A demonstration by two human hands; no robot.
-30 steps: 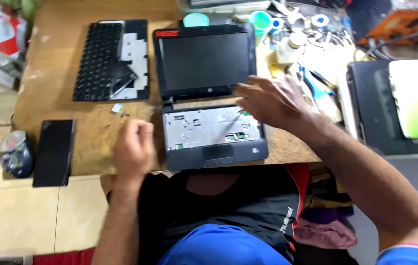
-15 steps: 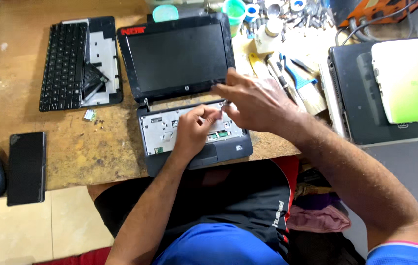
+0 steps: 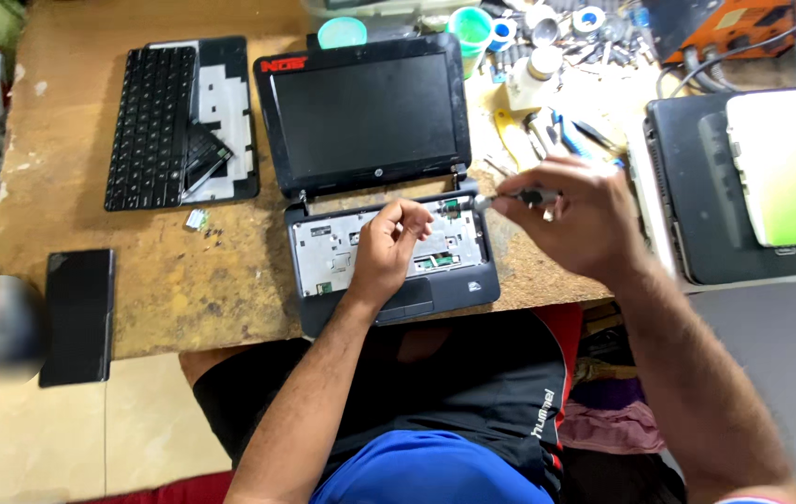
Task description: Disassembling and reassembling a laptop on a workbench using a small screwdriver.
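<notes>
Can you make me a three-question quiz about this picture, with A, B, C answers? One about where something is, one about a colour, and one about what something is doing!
1. Where is the removed keyboard?
A. Left of the small laptop
B. On the person's lap
C. On top of the green-lit screen

2. What colour is the small laptop's casing?
A. White
B. Black
C. Red

3. What is the right hand doing?
A. Resting flat on the table
B. Holding a phone
C. Holding a screwdriver by the laptop's open base

Answers:
1. A, the keyboard lies on the wooden table to the laptop's left.
2. B, its lid frame and base edge are black.
3. C, the fingers grip a slim tool whose tip points at the base's upper right corner, while the left hand rests on the base.
</notes>
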